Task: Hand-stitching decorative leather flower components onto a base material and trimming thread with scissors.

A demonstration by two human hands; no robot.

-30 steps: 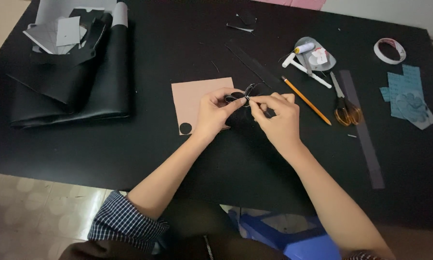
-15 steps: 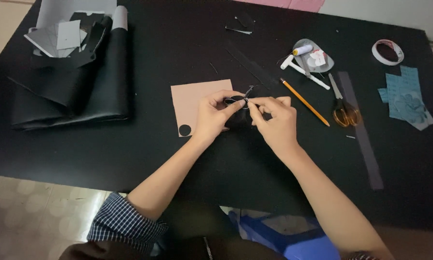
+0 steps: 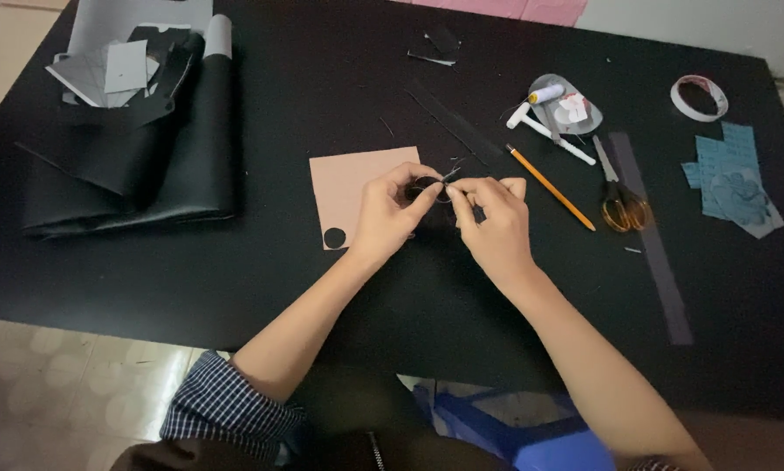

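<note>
My left hand and my right hand meet over the middle of a black table. The left hand pinches a small black round piece between thumb and fingers. My right hand's fingertips pinch something thin against that piece; it looks like a needle or thread, too small to tell. Under the left hand lies a tan square sheet with a round hole near its lower edge.
Folded black material with grey paper pieces lies at the left. A pencil, scissors, a white pen, a thread spool, a tape roll, blue paper shapes and a long dark strip lie at the right.
Both hands stay joined over the tan sheet; the fingers have shifted slightly on the small black piece. The view has shifted a little.
</note>
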